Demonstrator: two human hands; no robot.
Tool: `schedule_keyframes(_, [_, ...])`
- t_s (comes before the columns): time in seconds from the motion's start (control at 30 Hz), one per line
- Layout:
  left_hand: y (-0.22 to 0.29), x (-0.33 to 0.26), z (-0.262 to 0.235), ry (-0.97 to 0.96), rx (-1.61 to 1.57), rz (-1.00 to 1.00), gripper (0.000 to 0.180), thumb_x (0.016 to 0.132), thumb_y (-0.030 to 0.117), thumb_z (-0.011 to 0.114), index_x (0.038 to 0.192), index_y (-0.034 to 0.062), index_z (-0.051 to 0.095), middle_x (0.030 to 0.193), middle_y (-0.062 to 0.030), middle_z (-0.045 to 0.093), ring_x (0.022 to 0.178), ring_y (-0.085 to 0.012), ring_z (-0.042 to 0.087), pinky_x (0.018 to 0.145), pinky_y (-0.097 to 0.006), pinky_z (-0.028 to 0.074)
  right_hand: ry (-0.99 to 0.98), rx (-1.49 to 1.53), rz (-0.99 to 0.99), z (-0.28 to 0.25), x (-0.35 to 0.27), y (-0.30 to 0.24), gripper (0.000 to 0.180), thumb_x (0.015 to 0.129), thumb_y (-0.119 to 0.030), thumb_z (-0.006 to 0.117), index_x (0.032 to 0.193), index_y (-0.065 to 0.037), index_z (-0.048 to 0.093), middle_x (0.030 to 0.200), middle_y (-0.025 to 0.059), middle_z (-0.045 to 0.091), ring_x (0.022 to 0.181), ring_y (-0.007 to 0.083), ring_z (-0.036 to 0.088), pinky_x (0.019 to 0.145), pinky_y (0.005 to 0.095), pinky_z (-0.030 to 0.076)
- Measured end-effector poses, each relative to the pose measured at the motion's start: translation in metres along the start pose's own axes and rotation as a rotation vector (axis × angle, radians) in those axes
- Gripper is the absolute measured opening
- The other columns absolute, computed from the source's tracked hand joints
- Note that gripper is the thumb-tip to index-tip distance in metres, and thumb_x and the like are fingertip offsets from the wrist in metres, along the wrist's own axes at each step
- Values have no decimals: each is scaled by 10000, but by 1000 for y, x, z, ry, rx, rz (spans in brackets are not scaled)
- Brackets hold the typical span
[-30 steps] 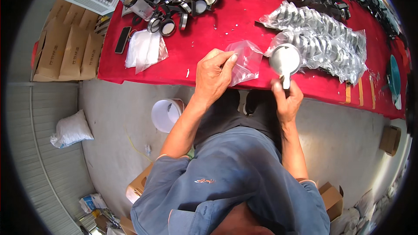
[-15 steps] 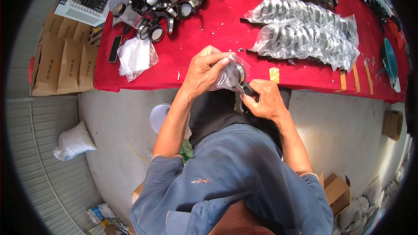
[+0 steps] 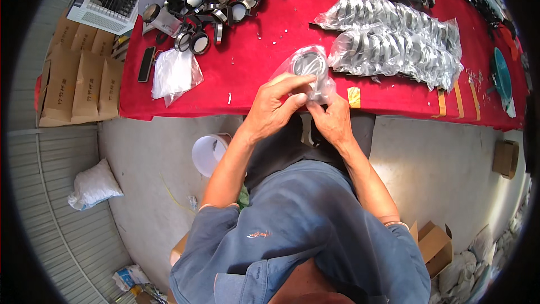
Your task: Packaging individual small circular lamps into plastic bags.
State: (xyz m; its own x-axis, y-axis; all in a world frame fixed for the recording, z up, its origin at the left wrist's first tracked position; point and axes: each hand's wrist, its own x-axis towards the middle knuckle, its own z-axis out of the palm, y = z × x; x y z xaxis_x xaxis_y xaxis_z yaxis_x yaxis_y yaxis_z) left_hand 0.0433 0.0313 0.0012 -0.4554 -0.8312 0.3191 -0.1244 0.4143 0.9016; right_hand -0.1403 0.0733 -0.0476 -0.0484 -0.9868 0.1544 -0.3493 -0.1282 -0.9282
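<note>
**Two-Handed Hold: Slip, Tear and Snag Hazards**

1. Hands. The left hand (image 3: pixel 274 108) pinches the upper side of a clear bag (image 3: pixel 325 90) between thumb and forefinger; whether it grips film alone or also the contents cannot be told. The right hand (image 3: pixel 336 122) has its thumb and fingers closed on the bag's lower end.

2. Workpiece. A round, metal-rimmed part (image 3: pixel 309 63) sits inside the bag, above the near edge of the red-covered table (image 3: pixel 242 56). Likely faults: a film-only grip could let the part slide; a hard pull over the rim could split the film. If both hands loosen, it could fall toward the lap or floor.

3. Surroundings. Rows of bagged parts (image 3: pixel 394 50) lie just to the right; a wide swing could catch their loose film and disturb the alignment. Flat clear bags (image 3: pixel 173 76) lie farther left, near loose round parts (image 3: pixel 239 11); a brushing sleeve could scatter the thin sheets.
</note>
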Motion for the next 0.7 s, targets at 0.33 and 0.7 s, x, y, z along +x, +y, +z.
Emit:
schedule_keyframes(0.33, [-22, -21, 31, 179, -352, -379, 399, 884, 127, 859, 1213, -11, 680, 997, -14, 671, 889, -113, 640, 849, -294, 555, -84, 84, -96, 13, 0, -4, 326, 819, -18, 627, 1141, -12, 683, 990, 237, 726, 930, 458, 716, 789, 488, 575])
schedule_keyframes(0.7, [-53, 61, 7, 330, 37, -362, 226, 954, 200, 782, 1000, -5, 700, 877, -61, 690, 804, -129, 630, 714, -320, 502, 265, -233, -128, -16, 12, 5, 331, 859, -21, 719, 1186, -9, 665, 1142, 192, 697, 1052, 375, 673, 919, 460, 540])
